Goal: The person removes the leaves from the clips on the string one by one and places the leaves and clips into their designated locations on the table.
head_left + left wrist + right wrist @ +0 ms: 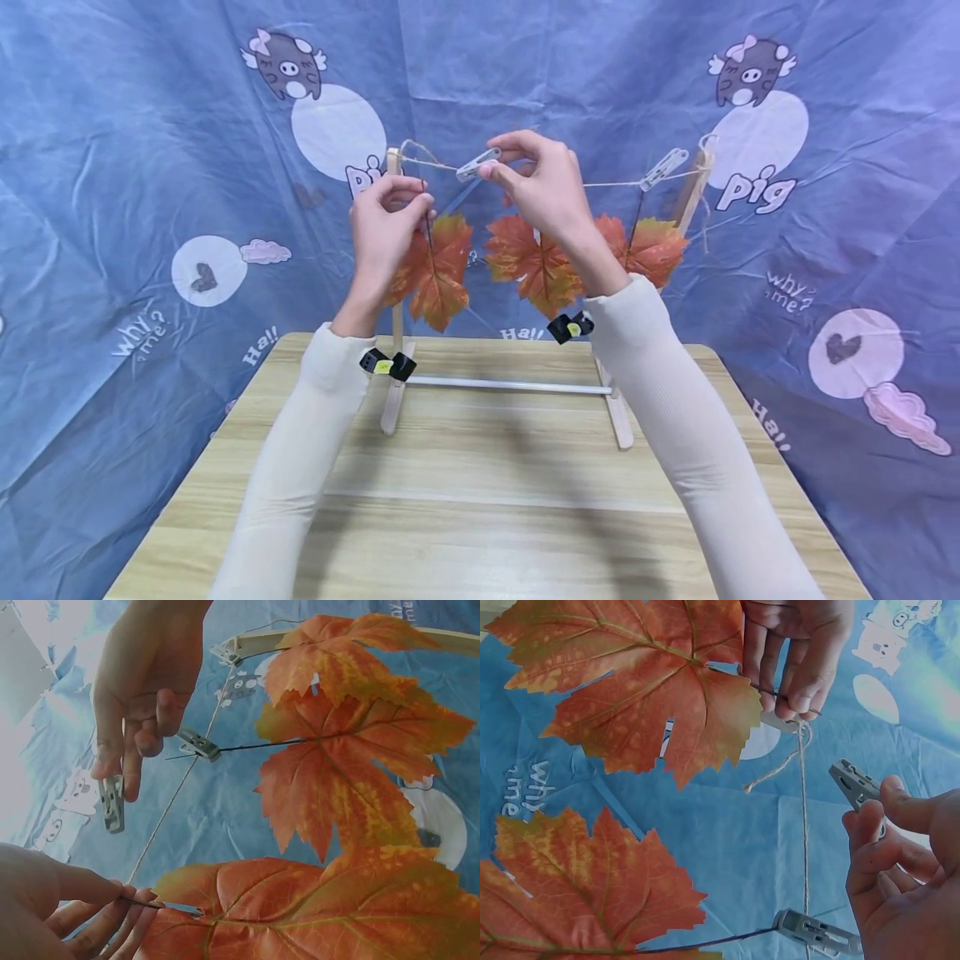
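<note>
Two leaves are hung from the cord by pegs clipped over their stems, presumably so that the blades can dangle freely. By the left hand, a third leaf is pinched at its stem near the cord's left end, its blade thus left uncovered. By the right hand, a loose peg is pinched and held clear of the cord. The cord is stretched between two posts, likely for support above the worktop
</note>
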The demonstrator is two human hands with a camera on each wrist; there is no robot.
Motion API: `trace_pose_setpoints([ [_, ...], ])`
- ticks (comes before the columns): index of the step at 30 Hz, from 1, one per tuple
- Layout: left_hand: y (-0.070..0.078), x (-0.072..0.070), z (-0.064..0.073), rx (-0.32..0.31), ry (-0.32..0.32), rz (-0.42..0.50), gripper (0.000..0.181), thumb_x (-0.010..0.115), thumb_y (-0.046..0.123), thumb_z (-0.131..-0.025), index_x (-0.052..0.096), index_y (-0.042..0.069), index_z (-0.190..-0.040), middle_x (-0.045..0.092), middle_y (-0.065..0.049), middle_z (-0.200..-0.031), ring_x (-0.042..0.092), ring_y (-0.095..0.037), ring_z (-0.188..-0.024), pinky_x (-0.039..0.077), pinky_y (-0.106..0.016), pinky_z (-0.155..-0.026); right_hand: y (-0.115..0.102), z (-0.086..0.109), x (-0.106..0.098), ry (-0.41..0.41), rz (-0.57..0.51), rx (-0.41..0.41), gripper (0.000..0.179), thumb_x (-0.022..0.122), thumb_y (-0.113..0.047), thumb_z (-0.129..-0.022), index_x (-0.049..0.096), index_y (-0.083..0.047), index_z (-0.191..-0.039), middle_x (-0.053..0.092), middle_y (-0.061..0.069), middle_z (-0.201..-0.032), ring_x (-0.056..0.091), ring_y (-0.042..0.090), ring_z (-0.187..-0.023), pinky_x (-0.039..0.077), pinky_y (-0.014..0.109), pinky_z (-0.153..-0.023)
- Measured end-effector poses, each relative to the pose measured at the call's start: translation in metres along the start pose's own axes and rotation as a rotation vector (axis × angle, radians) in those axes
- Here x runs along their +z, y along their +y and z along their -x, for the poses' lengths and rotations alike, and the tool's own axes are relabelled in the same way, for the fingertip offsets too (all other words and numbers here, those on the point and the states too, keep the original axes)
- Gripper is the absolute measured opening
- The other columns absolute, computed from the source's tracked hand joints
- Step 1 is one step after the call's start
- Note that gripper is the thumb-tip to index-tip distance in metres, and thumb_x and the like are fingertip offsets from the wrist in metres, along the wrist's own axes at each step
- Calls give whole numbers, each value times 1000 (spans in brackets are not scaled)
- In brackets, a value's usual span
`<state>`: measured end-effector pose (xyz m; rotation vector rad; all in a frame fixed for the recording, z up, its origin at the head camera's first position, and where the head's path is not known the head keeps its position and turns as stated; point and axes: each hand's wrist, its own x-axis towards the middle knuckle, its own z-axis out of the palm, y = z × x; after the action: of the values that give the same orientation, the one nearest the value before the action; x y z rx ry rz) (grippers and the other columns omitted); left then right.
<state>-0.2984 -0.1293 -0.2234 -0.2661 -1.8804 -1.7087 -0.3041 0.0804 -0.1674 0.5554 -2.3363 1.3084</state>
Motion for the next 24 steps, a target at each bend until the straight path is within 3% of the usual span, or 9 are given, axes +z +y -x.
trace_pose_setpoints([
  [5, -2, -3, 5, -12, -7, 25, 8, 75, 4, -97, 76, 4, -105, 78, -7, -91, 75, -13, -73, 65, -23, -67, 8, 11, -5, 16, -18, -6, 35, 78, -36, -99, 75, -22, -131, 77, 1, -114, 73, 24, -76, 47, 26, -54],
  [8, -2, -5, 9, -21, -12, 56, 8, 75, 3, -97, 76, 3, -105, 78, -7, -91, 76, -13, -73, 65, -23, -67, 13, 17, -7, 12, -23, -12, 35, 78, -36, -99, 75, -22, -131, 76, 1, -114, 73, 21, -76, 51, 26, -57],
  [15, -6, -7, 17, -47, -26, 139, 8, 76, -1, -95, 75, 2, -102, 77, -3, -84, 75, -14, -70, 64, -22, -62, 26, 28, -11, -5, -67, -15, 35, 81, -34, -97, 76, -20, -129, 74, -1, -107, 71, 18, -69, 48, 25, -54],
  [24, -10, -7, 30, -106, -44, 183, 9, 77, -2, -94, 75, 2, -102, 78, -7, -87, 77, -16, -73, 68, -27, -70, 44, 49, -20, -51, -26, -40, 35, 79, -32, -98, 74, -20, -131, 77, 7, -113, 72, 12, -66, 52, 24, -53],
])
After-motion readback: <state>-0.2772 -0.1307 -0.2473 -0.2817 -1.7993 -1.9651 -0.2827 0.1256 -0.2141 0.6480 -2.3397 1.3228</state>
